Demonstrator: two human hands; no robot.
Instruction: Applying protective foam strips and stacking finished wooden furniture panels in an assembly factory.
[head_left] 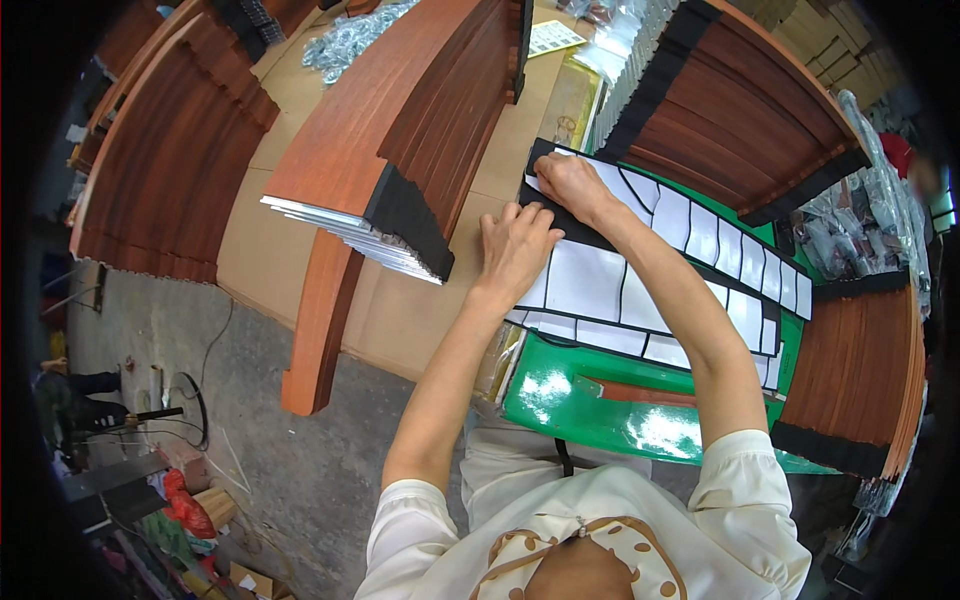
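Several long black-edged panels (600,285) lie overlapped, their white faces crossed by wavy black lines. My left hand (520,245) rests at the left end of the middle panel, its fingers apart and slightly bent over the black border. Just beyond it, my right hand (572,185) is closed at the left end of the far panel (700,230). Whatever its fingertips pinch is hidden beneath them. My right forearm crosses above the panels.
The panels lie over a glossy green surface (545,385). Stacks of reddish-brown wood-grain boards stand on the left (180,160), in the middle (430,110), at far right (740,110) and near right (850,375). A brown wooden bar (322,320) juts past the cardboard-covered table's (390,330) edge.
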